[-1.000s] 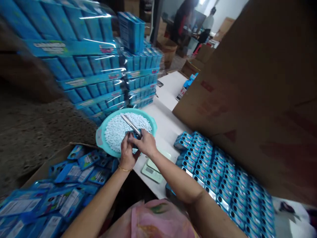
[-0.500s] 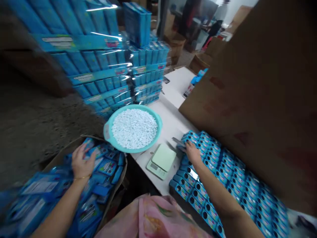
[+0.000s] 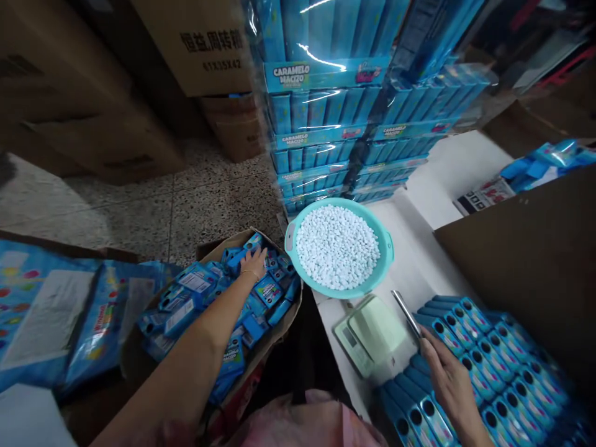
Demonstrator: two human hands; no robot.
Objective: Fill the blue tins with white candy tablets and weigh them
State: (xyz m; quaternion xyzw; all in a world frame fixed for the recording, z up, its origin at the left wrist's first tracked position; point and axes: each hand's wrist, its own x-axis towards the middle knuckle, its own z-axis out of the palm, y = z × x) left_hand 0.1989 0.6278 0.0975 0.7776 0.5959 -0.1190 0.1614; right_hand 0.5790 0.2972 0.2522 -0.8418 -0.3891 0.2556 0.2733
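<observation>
My left hand (image 3: 252, 262) reaches into a cardboard box (image 3: 218, 243) full of loose small blue packets (image 3: 195, 282); its fingers curl down onto the packets at the far end, and I cannot see whether they hold one. My right hand (image 3: 446, 377) rests on rows of filled blue packets (image 3: 484, 360) on the white table (image 3: 419, 248), fingers closed on a thin metal scoop (image 3: 406, 312) that points toward a small pale green scale (image 3: 370, 332). A teal basin (image 3: 386, 248) heaped with white tablets (image 3: 338, 247) stands behind the scale.
Shrink-wrapped stacks of blue cartons (image 3: 339, 124) rise behind the basin. Brown cardboard boxes (image 3: 205, 43) stand on the speckled floor (image 3: 139, 205). A large cardboard flap (image 3: 531, 248) closes the right side. Flat blue printed bags (image 3: 56, 310) lie at left.
My head has turned left and down. My left hand reached further into the packet box. My right hand has drawn back along the packet rows, still with the scoop.
</observation>
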